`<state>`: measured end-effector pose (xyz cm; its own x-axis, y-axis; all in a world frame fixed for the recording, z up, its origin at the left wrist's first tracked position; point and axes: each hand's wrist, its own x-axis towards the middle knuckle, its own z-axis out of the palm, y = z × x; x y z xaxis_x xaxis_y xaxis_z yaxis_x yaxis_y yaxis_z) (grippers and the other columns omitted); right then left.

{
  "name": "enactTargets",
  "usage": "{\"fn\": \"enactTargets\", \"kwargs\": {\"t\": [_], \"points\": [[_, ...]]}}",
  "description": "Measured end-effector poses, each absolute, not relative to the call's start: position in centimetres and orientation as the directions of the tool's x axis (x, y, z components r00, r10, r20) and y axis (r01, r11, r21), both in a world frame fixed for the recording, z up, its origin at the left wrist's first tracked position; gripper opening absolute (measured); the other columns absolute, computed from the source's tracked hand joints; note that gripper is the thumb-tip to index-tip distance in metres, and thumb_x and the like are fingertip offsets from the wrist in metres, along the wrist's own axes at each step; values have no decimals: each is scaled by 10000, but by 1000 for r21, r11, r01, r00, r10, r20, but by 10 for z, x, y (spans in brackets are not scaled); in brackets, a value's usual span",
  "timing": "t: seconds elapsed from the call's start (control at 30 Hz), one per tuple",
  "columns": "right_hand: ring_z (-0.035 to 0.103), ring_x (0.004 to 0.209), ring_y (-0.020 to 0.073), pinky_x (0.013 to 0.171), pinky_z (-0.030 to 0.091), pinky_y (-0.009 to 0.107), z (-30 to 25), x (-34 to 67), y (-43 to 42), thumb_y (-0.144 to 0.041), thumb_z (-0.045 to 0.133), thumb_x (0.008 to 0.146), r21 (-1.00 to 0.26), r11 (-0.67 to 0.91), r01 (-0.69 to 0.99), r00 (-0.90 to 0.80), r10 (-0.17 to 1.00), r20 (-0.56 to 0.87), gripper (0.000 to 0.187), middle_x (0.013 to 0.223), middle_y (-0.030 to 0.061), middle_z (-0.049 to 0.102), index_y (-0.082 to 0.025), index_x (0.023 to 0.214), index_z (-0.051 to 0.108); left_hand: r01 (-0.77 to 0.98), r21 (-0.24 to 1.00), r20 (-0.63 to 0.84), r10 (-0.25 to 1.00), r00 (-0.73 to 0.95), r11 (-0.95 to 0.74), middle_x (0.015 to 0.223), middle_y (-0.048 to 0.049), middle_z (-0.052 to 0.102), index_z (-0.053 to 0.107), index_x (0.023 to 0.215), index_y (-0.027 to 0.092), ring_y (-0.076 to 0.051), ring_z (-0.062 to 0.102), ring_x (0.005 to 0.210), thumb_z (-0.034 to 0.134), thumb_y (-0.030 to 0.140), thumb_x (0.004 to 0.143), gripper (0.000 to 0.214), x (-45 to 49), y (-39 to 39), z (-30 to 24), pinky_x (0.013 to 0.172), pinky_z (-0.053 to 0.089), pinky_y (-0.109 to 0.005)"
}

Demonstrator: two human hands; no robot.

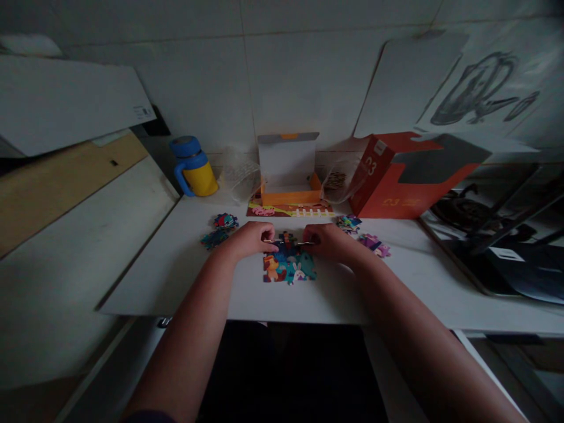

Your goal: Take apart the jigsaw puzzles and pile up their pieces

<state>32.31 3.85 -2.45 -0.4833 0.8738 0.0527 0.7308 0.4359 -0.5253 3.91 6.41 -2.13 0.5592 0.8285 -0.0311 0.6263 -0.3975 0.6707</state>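
Observation:
A partly joined colourful jigsaw [288, 265] lies on the white table [185, 276] in front of me. My left hand [249, 239] and my right hand [324, 239] are both closed in a pinch on the two ends of a thin flat strip of puzzle pieces [288, 241], held edge-on just above the jigsaw's far edge. Loose puzzle pieces lie in small heaps to the left [220, 230] and to the right [372, 242].
An open orange puzzle box [288, 176] stands behind the jigsaw, with a long finished puzzle strip [288, 210] before it. A yellow and blue mug [194, 167] is at the back left, a large red carton [396, 176] at the back right, clear bags between them.

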Motion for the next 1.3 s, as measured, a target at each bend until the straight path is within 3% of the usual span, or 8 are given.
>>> {"fn": "enactTargets", "kwargs": {"t": [0.23,0.43,0.53,0.77,1.0,1.07,1.2,1.3], "points": [[603,669,160,613,361,253,-22,326,37,-267,745,835,-514,411,753,-456,889,43,109,764,2,701,-212,914,695,623,673,3,843,537,-399,711,45,570,567,739,207,-141,474,663,831,325,745,289,36,66,-24,621,322,-279],[614,685,164,633,395,261,-19,324,34,-282,723,848,-548,428,718,-430,893,135,110,804,10,713,-220,926,676,577,746,-1,867,499,-331,668,66,476,531,762,215,-126,409,617,822,396,757,343,34,64,-21,577,280,-272],[616,689,164,628,398,259,-18,321,32,-328,713,874,-592,412,693,-409,900,147,132,814,13,715,-221,947,685,518,806,12,883,469,-286,709,57,515,543,811,212,-129,460,639,813,403,756,335,34,65,-21,585,315,-262],[537,646,158,589,332,276,-25,311,33,-509,686,913,-590,336,734,-323,937,133,304,755,11,664,-213,856,641,395,879,85,902,424,-268,1125,-86,705,632,947,197,-232,659,1054,839,361,776,315,43,71,-37,852,504,-322],[519,660,158,588,353,269,-31,303,35,-545,725,872,-730,286,621,-304,946,111,366,744,-14,641,-208,1013,702,338,936,-75,877,474,-102,996,-71,746,647,1239,168,-181,701,817,691,186,888,355,58,66,-41,728,556,-306],[551,677,162,603,377,270,-32,302,34,-532,659,933,-749,310,586,-334,934,125,375,784,-1,684,-212,1113,737,320,942,-77,867,492,-98,1069,-90,755,631,1333,172,-183,717,883,660,138,897,438,62,63,-38,770,573,-309],[593,692,171,628,405,277,-31,299,32,-482,602,994,-751,338,567,-318,931,179,451,854,12,744,-245,1366,697,204,969,6,832,555,-143,1399,-137,677,604,1430,189,-213,682,1215,632,47,872,576,69,58,-33,1023,555,-356],[617,722,186,657,432,289,-32,298,33,-487,618,987,-739,340,582,-308,933,186,425,886,32,757,-230,1308,726,177,971,26,812,583,-158,1479,-141,631,542,1518,214,-238,609,1360,600,27,886,662,74,52,-30,1125,507,-403]]}}
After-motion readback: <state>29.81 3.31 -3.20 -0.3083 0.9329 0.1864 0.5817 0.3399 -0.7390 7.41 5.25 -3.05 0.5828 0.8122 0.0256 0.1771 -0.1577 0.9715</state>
